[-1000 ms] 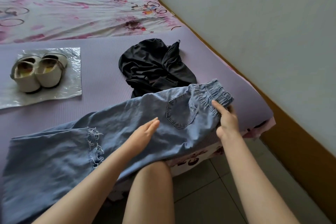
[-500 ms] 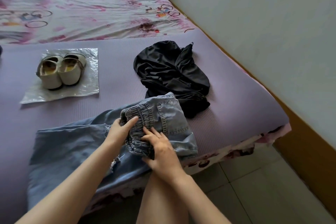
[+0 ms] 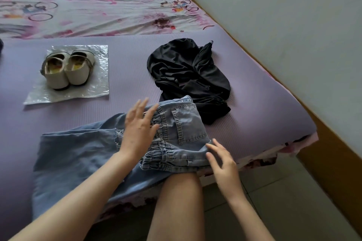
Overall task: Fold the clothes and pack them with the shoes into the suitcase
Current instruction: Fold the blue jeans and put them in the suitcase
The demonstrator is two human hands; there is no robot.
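At the bed's near edge, the right hand (image 3: pixel 222 159) spreads straight fingers at the corner of the blue jeans (image 3: pixel 78 154) and grips nothing. The left hand (image 3: pixel 138 129) is flat and open over their waistband, which lies doubled over the legs. Just beyond, touching the jeans, a crumpled black garment (image 3: pixel 186 70) lies on the purple mat (image 3: pixel 127 60), and farther left cream shoes (image 3: pixel 66 68) stand on a clear plastic sheet (image 3: pixel 98 92).

I am counting on the bed (image 3: pixel 98 11): two cream shoes (image 3: pixel 56 79), one plastic sheet (image 3: pixel 98 89), one pair of blue jeans (image 3: pixel 78 152), one black garment (image 3: pixel 186 70), one purple mat (image 3: pixel 127 55).
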